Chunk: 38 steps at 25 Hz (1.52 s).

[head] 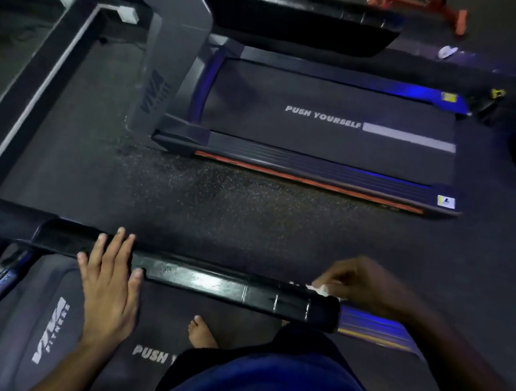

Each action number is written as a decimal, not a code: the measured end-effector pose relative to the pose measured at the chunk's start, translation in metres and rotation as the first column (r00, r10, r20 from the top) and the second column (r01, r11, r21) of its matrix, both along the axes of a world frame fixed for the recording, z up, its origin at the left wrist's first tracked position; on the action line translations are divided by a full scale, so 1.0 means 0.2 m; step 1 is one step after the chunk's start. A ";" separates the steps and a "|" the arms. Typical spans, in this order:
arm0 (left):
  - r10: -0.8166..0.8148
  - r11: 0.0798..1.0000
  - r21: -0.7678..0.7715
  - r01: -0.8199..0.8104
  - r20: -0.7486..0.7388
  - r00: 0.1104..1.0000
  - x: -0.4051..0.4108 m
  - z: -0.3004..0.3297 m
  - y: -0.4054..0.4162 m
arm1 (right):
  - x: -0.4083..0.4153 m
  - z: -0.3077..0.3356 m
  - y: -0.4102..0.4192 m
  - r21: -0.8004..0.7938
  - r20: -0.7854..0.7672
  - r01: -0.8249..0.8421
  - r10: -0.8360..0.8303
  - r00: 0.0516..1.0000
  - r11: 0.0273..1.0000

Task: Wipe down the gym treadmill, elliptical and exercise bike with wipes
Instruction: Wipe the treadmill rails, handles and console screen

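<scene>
1. Dark rubber gym floor [213, 208] lies between two treadmills.
2. White wipe [319, 288] sits on the near treadmill's black handrail [218, 282], at its right end.
3. Right hand [355, 280] pinches the wipe.
4. Left hand [110, 276] rests flat on the handrail, fingers spread.

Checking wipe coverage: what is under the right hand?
The right hand pinches a white wipe against the far end of the black handrail. Most of the wipe is hidden by the fingers.

Two treadmills [329, 128] [62, 333], two hands [108, 286] [358, 280], one white wipe [319, 288], one bare foot [201, 332], one red stand [425, 5].
</scene>
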<state>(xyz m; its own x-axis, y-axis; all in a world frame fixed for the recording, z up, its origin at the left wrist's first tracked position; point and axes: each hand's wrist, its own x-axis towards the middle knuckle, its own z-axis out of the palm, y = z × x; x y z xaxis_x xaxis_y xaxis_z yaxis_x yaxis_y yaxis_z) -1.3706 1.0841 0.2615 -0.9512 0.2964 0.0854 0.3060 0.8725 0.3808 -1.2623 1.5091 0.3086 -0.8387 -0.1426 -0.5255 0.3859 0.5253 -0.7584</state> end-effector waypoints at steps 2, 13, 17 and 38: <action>0.078 0.997 0.013 -0.078 0.018 0.997 0.02 0.02 0.04 | -0.08 -0.10 -0.01 -0.066 0.046 -0.062 0.065 0.997 0.996; 0.320 0.946 0.018 -0.323 0.092 0.943 0.07 0.05 0.25 | -0.22 -0.20 -0.07 -0.249 -0.032 -0.197 0.195 0.980 0.948; 0.331 0.942 0.027 -0.334 0.091 0.939 0.08 0.05 0.27 | -0.10 -0.04 0.07 -0.260 -0.058 -0.241 0.234 0.970 0.935; 0.330 0.942 0.027 -0.334 0.098 0.939 0.06 0.06 0.27 | -0.43 -0.21 -0.43 -0.205 -0.192 -0.213 0.175 0.966 0.955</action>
<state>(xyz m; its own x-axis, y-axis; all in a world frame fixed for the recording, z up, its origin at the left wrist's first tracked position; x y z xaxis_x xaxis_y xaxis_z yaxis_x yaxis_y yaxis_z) -1.3590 1.1376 0.2729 -0.9992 -0.0394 0.0000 -0.0355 0.9010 0.4324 -1.3478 1.4238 0.2673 -0.8571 -0.4083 -0.3142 0.1488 0.3876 -0.9097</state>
